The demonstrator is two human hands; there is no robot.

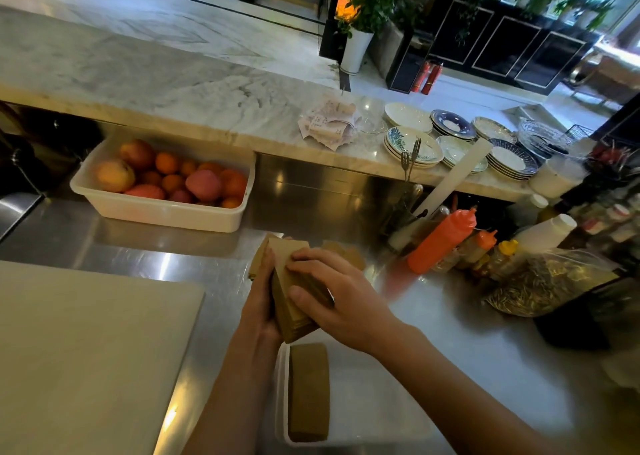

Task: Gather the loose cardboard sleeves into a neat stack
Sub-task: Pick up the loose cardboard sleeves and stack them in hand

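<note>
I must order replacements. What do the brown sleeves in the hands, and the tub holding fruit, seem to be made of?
The sleeves look like matte brown kraft cardboard: a dull surface with thin layered edges. The fruit tub appears to be smooth white plastic, with slightly translucent walls and a rounded rim.

Both bare forearms reach forward and meet in front of the person, wrists angled toward each other. The left hand (pixel 259 310) stands on edge, palm turned inward, its fingers mostly hidden. The right hand (pixel 332 297) lies palm-down opposite it, fingers spread and curled, thumb pointing back at the left, the two pressing toward each other.
</note>
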